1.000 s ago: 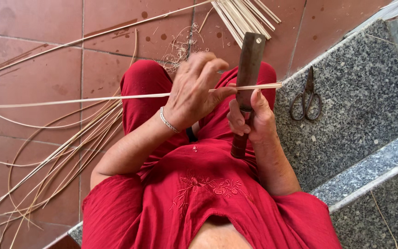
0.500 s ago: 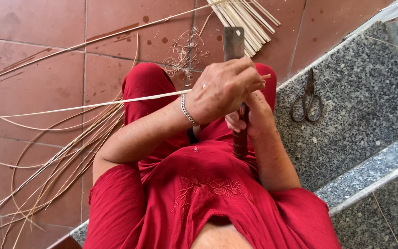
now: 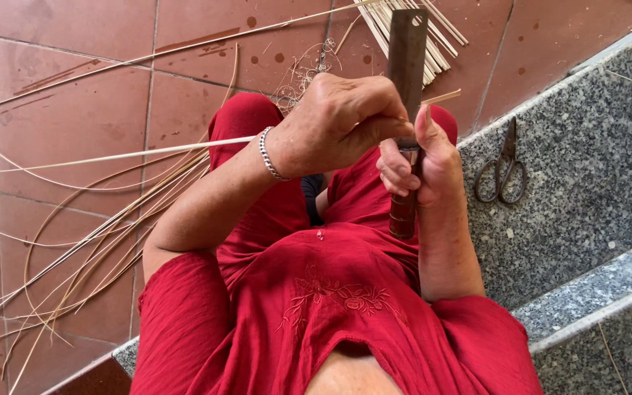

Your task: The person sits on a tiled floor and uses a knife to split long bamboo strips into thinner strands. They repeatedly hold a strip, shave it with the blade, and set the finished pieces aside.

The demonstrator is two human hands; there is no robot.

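Right hand (image 3: 422, 172) gripping the wooden handle of an upright flat-bladed knife (image 3: 407, 66), fingers wrapped tight, thumb raised along the blade. Left hand (image 3: 334, 121) pinching a thin bamboo strip (image 3: 111, 156) against the blade, strip trailing off over the tiles. Scissors (image 3: 502, 164) lying on the granite step (image 3: 594, 168); cut strips (image 3: 404, 22) bundled beyond.

knife (image 3: 407, 66) tip cut off, strip (image 3: 133, 153) partly hidden

Bright, even daylight, soft shadows; focus is sharp around the left hand (image 3: 338, 121), with perhaps slight stretching towards the frame edges.
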